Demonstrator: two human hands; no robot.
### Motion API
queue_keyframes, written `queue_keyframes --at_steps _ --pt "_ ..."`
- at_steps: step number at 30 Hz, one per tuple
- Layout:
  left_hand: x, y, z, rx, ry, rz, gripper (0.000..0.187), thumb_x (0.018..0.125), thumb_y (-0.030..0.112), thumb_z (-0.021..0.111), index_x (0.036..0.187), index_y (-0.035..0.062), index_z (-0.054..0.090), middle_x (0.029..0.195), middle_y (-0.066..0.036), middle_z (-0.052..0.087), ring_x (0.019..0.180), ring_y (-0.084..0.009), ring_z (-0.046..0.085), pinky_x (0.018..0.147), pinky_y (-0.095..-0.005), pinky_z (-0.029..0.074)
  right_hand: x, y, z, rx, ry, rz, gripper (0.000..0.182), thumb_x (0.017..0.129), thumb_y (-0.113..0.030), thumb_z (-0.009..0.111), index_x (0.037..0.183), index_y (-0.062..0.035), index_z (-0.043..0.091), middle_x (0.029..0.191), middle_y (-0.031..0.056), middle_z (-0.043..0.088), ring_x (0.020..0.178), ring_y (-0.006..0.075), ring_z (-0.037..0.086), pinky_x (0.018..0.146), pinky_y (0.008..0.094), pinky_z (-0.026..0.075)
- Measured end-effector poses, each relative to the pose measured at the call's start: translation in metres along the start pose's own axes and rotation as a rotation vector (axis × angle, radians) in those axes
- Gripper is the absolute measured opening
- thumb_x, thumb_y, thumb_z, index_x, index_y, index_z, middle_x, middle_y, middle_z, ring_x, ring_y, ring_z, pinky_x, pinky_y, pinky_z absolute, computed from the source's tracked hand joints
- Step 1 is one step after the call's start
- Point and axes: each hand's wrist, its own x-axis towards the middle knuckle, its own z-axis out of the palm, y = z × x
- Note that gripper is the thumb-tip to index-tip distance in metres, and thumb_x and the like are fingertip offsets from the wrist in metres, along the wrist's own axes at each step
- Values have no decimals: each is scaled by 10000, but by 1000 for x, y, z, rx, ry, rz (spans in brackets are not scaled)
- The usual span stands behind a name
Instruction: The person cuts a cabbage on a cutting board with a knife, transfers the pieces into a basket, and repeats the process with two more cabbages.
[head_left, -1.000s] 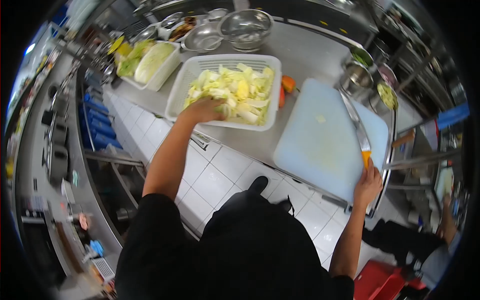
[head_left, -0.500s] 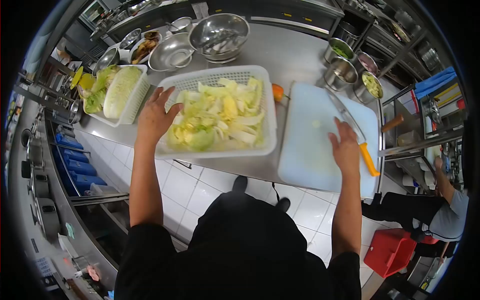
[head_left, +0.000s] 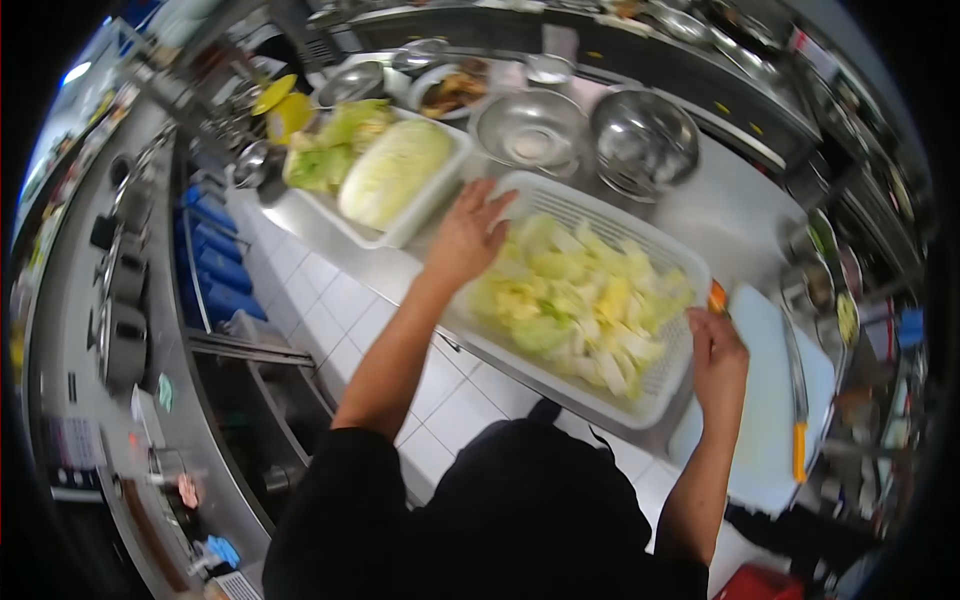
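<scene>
A stainless steel counter [head_left: 740, 215] runs across the view, its near edge above a white tiled floor [head_left: 440, 390]. On it, in front of the person, sits a large white basket [head_left: 612, 218] with slotted walls, slanting down to the right; a loose heap of chopped cabbage [head_left: 580, 300], pale green and yellow, covers most of its bottom. Just to the right lies a pale cutting board [head_left: 760, 400]. To the left of the large basket, near it, stands a smaller white container [head_left: 428, 210]. Behind the large basket are two metal bowls, a wide shallow bowl [head_left: 528, 135] and a deeper bowl [head_left: 645, 140] to its right. A whole cabbage [head_left: 395, 175] lies in the smaller container, with loose leaves [head_left: 350, 135] at its left. A knife [head_left: 797, 385] rests along the right part of the board, its yellow handle toward the person. The left hand [head_left: 472, 235] is open, its fingers spread at the left end of the large basket. The right hand [head_left: 718, 350] is at the opposite end, by the rim, fingers bent; whether they close on the rim I cannot tell. Smallest is an orange vegetable [head_left: 717, 294], partly hidden, just beyond the right fingertips, beside the large basket.
</scene>
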Motion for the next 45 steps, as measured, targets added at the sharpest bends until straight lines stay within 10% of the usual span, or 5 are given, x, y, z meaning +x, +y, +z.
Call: queue_keyframes --at_steps 12,19,21,31,45 --pt "-4 -197 -80 156 -79 -650 1343 633 745 799 1573 -35 241 1484 -361 421 1381 -474 442 1153 -448 380 -50 -8 -22 -181 -11 -47 275 930 -95 673 1201 -54 694 1289 168 651 1208 367 591 1034 453 467" --pt "-5 -256 -106 -456 -135 -1045 827 1012 611 442 1561 2 338 1490 -192 511 1367 -307 468 1159 -392 318 12 -81 50 -29 -250 -462 360 880 -192 749 1213 -66 696 1235 135 692 1238 363 563 1062 464 430" --pt "-26 -310 -80 -400 -23 -562 564 1104 322 306 1564 -3 319 1592 -163 400 1433 -307 417 1215 -400 264 26 -118 88 -34 -382 -534 449 950 -345 646 1296 -59 639 1237 150 685 1299 382 512 1100 501 383" --pt "12 -302 -106 -1495 -702 -912 850 976 756 327 1561 142 357 1541 -127 464 1381 -364 469 1143 -552 368 138 -255 332 -184 -229 -425 1057 837 -738 552 1566 -8 324 1301 218 658 1416 491 397 1175 697 -117" --pt "10 -283 -97 -1566 -364 -817 759 1014 657 412 1562 135 352 1549 -114 444 1382 -319 471 1146 -465 400 129 -277 337 208 -102 -169 1230 780 -796 600 1598 9 160 1442 434 384 1436 583 254 1191 673 64"
